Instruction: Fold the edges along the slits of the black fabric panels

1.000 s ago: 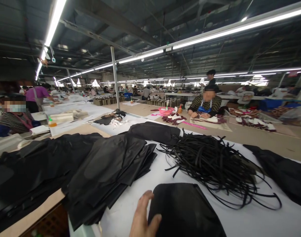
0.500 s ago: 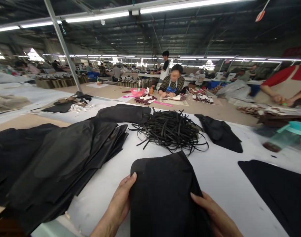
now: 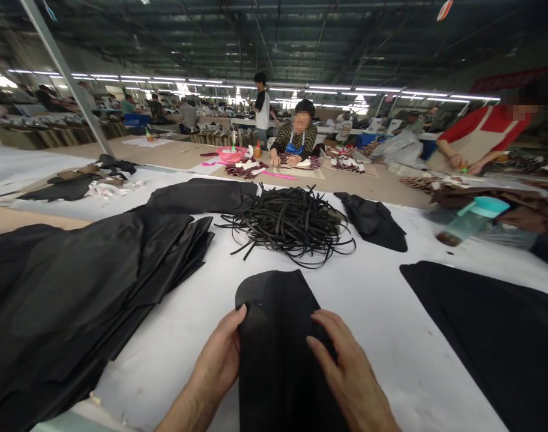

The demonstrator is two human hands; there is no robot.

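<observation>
A black fabric piece (image 3: pixel 278 342) with a rounded upper left corner lies in front of me, its lower end running out of view. My left hand (image 3: pixel 219 354) grips its left edge, thumb on top and the other fingers beneath. Along the right edge rests my right hand (image 3: pixel 350 366), thumb and fingers apart on the upper surface. Just beyond the piece is a tangled heap of narrow black strips (image 3: pixel 292 225). A pile of larger black fabric pieces (image 3: pixel 84 288) spreads out on the left, and more black fabric (image 3: pixel 481 324) lies to the right.
The white table (image 3: pixel 368 300) also bears a folded black bundle (image 3: pixel 201 195), a crumpled black piece (image 3: pixel 373 222) and a turquoise-lidded jug (image 3: pixel 476 219). Across it, a person in stripes (image 3: pixel 296 141) and a person in red (image 3: pixel 481 135) handle pieces. A metal post (image 3: pixel 66 78) rises at left.
My right hand has come off its grip on the right edge and now lies over the fabric with fingers spread. The fabric looks narrower. The view has shifted right and down.
</observation>
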